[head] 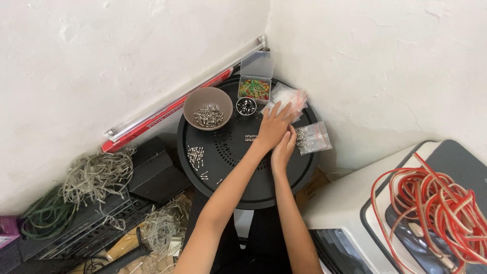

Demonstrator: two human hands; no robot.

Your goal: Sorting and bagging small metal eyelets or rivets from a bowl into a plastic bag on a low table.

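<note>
Our left hand (274,126) lay flat, fingers spread, touching the clear bag (289,98) beside the bowl (208,108) on the worktop (243,167). Our right hand (284,147) sat curled below it; its grip we could not tell. The bag looked light, soft, slippery; best pinched at an edge.

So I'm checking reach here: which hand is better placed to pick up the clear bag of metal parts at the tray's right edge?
Probably the right hand: it lies just beside the clear bag of metal parts on the black round tray. The left hand is stretched farther back, fingers on the other plastic bag.
</note>
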